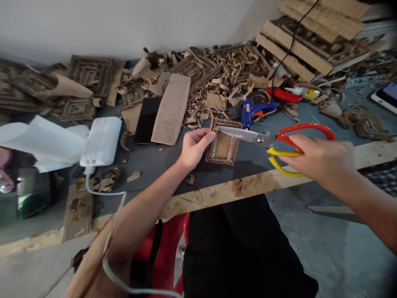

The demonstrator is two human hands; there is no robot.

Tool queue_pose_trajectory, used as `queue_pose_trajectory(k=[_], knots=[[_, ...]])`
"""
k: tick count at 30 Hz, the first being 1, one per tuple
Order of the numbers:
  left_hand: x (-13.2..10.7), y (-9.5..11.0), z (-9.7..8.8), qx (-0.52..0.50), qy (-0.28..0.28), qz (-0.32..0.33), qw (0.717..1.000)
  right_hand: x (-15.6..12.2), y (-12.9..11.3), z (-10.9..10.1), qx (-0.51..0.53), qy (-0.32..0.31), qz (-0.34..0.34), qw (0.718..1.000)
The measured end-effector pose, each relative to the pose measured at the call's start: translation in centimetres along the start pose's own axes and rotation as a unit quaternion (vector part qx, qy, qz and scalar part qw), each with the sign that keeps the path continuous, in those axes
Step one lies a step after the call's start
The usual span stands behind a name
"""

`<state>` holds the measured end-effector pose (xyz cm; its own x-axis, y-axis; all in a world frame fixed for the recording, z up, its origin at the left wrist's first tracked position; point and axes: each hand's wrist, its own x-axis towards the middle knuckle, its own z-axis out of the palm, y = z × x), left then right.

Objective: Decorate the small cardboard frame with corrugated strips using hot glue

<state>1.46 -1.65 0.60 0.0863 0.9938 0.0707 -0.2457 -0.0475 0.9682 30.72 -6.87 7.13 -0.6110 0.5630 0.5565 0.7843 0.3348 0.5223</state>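
My left hand (197,148) grips the left side of a small rectangular cardboard frame (231,155), its thumb on the upper left corner. Corrugated strips form the frame's raised walls around a flat brown base. In my right hand (325,159) is a pair of scissors (245,134) with one red and one yellow handle loop. Its blades point left and lie over the top part of the frame, the tip close to my left thumb. Just behind the frame lies a blue glue gun (256,111) with an orange trigger.
A corrugated cardboard sheet (172,107) overlaps a black tablet-like slab (146,120). Cardboard scraps (214,101) are heaped along the wall. A white power bank (102,140) with a cable lies left. Near a red tool (285,96) is a glue bottle (305,92). A wooden strip (214,197) edges the table.
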Motion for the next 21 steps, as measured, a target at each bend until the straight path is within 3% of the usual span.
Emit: queue_pose_trajectory(k=[4, 8, 12, 21], knots=[[-0.1, 0.3, 0.2, 0.05, -0.037, 0.0, 0.998, -0.9, -0.9, 0.8, 0.02, -0.048, 0.083, 0.995], [-0.1, 0.5, 0.2, 0.07, -0.06, 0.013, 0.996, -0.6, -2.1, 0.6, 0.067, -0.213, 0.159, 0.962], [-0.3, 0.4, 0.1, 0.121, -0.061, 0.048, 0.99, 0.0, -2.4, -0.1, 0.083, -0.324, 0.173, 0.926], [-0.7, 0.1, 0.0, 0.213, -0.102, 0.073, 0.969, 0.7, -2.2, -0.1, 0.115, -0.472, 0.18, 0.855]])
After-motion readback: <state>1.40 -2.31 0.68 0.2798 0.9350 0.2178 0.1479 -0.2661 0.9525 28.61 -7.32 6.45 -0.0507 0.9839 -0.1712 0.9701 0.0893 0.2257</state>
